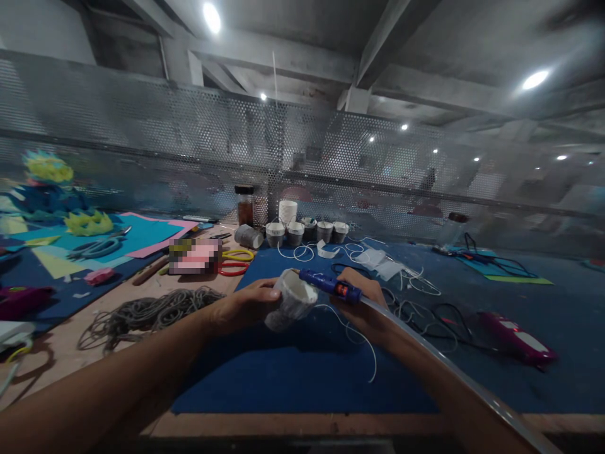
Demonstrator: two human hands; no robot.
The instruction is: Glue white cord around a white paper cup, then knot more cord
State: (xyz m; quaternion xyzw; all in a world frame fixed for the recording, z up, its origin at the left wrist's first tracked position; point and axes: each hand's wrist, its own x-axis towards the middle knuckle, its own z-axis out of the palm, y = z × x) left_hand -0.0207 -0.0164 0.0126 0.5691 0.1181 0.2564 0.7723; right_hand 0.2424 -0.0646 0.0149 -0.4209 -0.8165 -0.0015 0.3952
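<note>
From far away, I am watching my two hands working over a blue mat [302, 384]. The mat's near edge is running beside the front strip of the table [227, 424], and plain blue is showing along that edge, giving my arms room to move. Just past the mat's left side, a pile of grey rope [155, 312] is filling the table, and red scissors [233, 270] are lying near it. Little cups [295, 234] are standing in a row by the mat's far edge. A purple tool [517, 340] is lying on the mat's right part, and white string [375, 359] is curling near its middle. Above the mat's middle, my left hand [258, 299] is pinching the side of a cup [286, 312], thumb by the rim. The cup is tipping over, showing a white inside and a rough, grey-white outside. My right hand [362, 293] is curling around a blue glue gun [326, 285] that is glowing red in one spot. Its nose is pointing at the rim, but I am not managing to tell if they are touching.
</note>
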